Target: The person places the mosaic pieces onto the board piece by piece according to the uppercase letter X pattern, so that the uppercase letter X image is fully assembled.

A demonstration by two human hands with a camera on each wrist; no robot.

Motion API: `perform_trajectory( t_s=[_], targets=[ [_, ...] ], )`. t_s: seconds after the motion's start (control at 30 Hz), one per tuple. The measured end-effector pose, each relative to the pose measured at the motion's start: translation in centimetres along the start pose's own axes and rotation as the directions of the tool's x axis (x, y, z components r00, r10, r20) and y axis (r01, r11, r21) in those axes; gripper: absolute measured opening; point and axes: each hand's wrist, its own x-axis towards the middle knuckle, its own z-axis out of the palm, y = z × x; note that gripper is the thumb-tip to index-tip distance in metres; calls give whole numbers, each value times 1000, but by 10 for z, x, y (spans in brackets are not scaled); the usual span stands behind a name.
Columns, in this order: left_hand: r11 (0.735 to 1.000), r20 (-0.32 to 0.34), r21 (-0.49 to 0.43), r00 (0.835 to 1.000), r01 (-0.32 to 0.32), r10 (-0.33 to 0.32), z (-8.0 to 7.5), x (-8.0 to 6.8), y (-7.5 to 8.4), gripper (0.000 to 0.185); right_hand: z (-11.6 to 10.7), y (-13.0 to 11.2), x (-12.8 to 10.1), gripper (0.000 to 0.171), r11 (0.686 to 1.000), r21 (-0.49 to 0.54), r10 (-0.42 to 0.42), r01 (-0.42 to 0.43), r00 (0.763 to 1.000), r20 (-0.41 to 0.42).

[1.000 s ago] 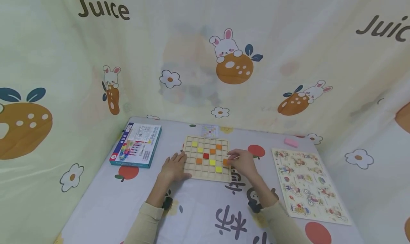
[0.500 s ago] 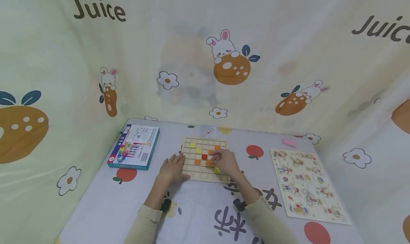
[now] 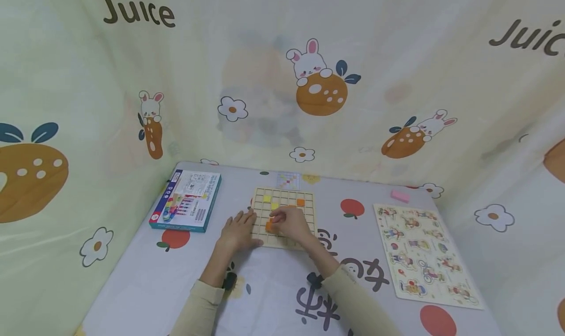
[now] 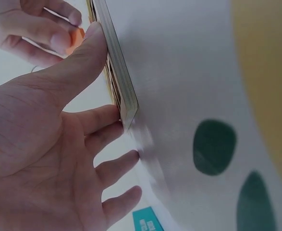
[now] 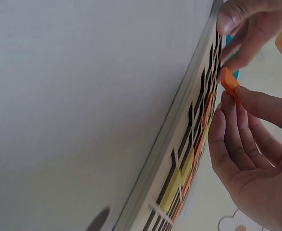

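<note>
A wooden grid board (image 3: 260, 213) lies on the cloth-covered table, with yellow tiles (image 3: 267, 198) and an orange tile (image 3: 300, 202) in its squares. My left hand (image 3: 238, 232) rests at the board's near left corner; in the left wrist view its thumb lies along one edge and two fingers touch the other. Over the left-middle of the board, my right hand (image 3: 289, 223) pinches an orange tile (image 5: 228, 79) between thumb and fingers. That hand covers part of the grid in the head view. More yellow tiles (image 5: 169, 190) show in the right wrist view.
Left of the board lies a flat printed box (image 3: 187, 198). Behind it is a small pattern card (image 3: 289, 180). On the right are a pink block (image 3: 399, 195) and a board of printed figures (image 3: 428, 255). A patterned curtain (image 3: 265, 56) hangs behind the table.
My right hand has travelled left across the board, from its right edge to the left-middle, still pinching the orange tile. The left hand has stayed at the board's corner.
</note>
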Motion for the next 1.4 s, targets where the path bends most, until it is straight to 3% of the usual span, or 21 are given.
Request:
perform_trajectory(
  t_s=[0.13, 0.3, 0.83, 1.07, 1.2, 1.4],
  targets=[
    [1000, -3, 2, 1000, 2, -2, 1, 0, 1, 93, 7, -3, 3, 28, 999, -10, -30, 30, 999, 33],
    [1000, -9, -11, 1000, 1, -1, 1, -1, 3, 93, 12, -7, 4, 25, 1000, -18, 18, -17, 998, 58],
    [1000, -10, -1, 1000, -5, 5, -1, -3, 4, 92, 20, -8, 6, 19, 992, -117, 40, -36, 999, 33],
    [1000, -4, -11, 1000, 1, -1, -2, -3, 4, 92, 14, -3, 3, 23, 997, -78, 29, -27, 999, 30],
    [1000, 2, -5, 1000, 14, -14, -4, -4, 5, 92, 6, 1, 1, 21, 993, -116, -15, 14, 1000, -9],
    [1000, 2, -8, 1000, 26, -25, -6, -4, 5, 90, -13, 6, -7, 17, 989, -147, -11, 1, 998, -67]
  ],
)
